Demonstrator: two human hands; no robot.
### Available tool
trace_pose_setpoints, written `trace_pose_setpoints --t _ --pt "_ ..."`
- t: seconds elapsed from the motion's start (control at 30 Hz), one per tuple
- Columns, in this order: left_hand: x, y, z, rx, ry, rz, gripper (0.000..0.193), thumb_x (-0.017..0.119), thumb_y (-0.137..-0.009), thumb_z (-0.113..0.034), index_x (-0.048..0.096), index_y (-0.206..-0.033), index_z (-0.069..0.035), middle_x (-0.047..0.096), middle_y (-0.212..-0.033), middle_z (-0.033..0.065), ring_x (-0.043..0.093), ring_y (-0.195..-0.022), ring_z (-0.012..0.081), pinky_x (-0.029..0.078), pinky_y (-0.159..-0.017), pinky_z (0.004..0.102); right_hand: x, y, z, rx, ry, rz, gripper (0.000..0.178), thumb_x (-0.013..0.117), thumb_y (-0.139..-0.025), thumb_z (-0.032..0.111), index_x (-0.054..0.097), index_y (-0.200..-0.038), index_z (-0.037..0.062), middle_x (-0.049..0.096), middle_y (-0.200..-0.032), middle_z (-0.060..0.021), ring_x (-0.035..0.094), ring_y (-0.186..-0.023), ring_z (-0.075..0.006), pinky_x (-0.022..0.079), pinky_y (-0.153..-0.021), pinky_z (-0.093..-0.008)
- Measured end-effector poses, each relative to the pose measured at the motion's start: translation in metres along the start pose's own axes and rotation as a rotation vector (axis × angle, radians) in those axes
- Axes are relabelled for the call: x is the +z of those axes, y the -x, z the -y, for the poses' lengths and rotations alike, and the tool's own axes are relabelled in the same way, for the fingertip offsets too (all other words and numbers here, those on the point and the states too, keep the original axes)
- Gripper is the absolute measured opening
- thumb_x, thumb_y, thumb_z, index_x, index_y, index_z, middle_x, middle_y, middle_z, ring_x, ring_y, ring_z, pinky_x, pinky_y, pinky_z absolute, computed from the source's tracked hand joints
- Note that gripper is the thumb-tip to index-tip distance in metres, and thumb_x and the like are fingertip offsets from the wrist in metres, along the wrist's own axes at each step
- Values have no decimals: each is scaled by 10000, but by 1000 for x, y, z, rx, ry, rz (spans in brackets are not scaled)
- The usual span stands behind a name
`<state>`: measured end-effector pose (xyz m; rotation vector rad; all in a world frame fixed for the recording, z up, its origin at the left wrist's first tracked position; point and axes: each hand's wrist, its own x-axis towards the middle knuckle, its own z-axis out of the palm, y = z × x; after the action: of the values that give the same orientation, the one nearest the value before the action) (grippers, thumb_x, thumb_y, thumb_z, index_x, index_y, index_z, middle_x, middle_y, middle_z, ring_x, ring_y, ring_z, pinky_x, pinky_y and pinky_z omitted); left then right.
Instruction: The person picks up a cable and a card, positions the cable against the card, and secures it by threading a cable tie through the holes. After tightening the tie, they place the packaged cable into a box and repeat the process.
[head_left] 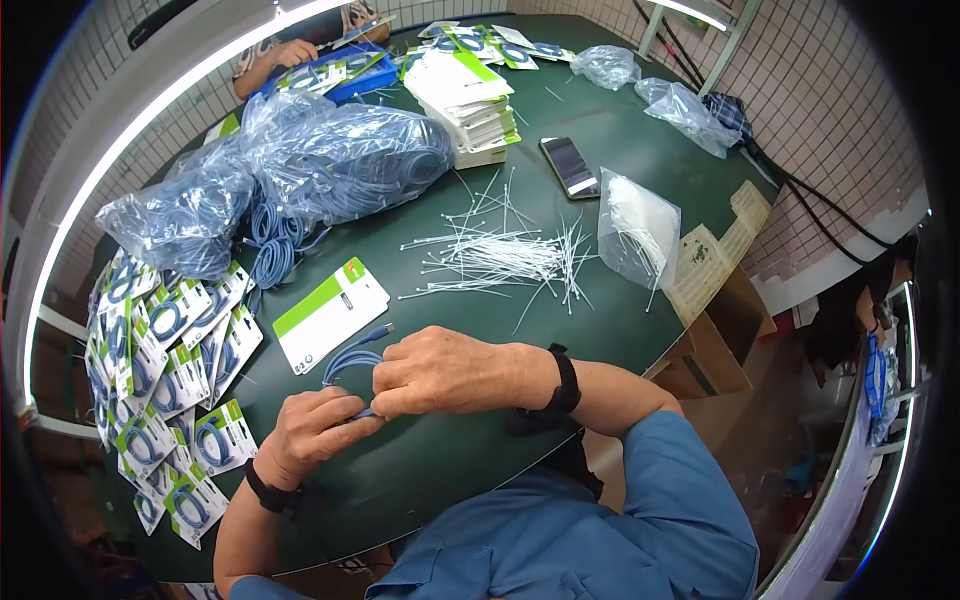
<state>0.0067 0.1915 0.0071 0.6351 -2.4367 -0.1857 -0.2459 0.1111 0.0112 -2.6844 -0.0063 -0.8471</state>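
Close together near the table's front edge, both my hands are closed around a coiled blue-grey cable [348, 366]. My left hand [313, 430] grips the lower side of the coil, its fingers bent round it. From the right, my right hand [430, 372] pinches the cable; its fingertips are partly hidden. One plug of the cable sticks out above the hands. Just beyond lies a white and green backing card [332, 314], flat on the table. Farther right of it spreads a loose heap of white cable ties [510, 255].
Carded cables [185, 370] pile up at the left. Clear bags of blue cables [340, 160] lie behind, beside a stack of cards [465, 105]. A phone [569, 167] and a bag of ties [640, 230] are at right. Another person's hand [296, 53] is over a blue tray [365, 82].
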Motion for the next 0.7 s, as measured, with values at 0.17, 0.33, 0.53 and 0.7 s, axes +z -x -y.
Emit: trace_pose_setpoints --t 0.17,0.33,0.53,0.7 --pt "9 -11 -8 -154 -3 -198 347 802 -723 9 728 -1053 -72 684 -1067 107 686 -837 259 563 -656 333 11 10 -16 74 -1 -101 106 702 -878 174 631 -947 135 637 -880 -32 671 -802 -245 546 -660 -384" --pt "10 1 22 -513 -160 -301 432 831 -746 -20 683 -1152 -25 644 -1222 186 665 -1020 335 562 -837 397 12 15 -37 189 24 -262 115 749 -843 117 686 -939 113 691 -935 -32 694 -817 -250 560 -657 -365" --pt "10 19 73 -665 -444 82 727 849 -809 -355 558 -1351 32 573 -1365 257 547 -1260 439 450 -1078 475 -5 22 -59 408 -113 -455 184 785 -852 32 715 -1022 15 713 -887 -76 682 -740 -186 539 -664 -291" --pt "19 24 86 -753 -413 196 815 822 -830 -457 524 -1409 33 574 -1402 286 547 -1301 441 461 -1085 473 -17 34 -75 558 -272 -526 141 768 -916 64 721 -1038 14 709 -865 -30 643 -731 -87 524 -646 -241"
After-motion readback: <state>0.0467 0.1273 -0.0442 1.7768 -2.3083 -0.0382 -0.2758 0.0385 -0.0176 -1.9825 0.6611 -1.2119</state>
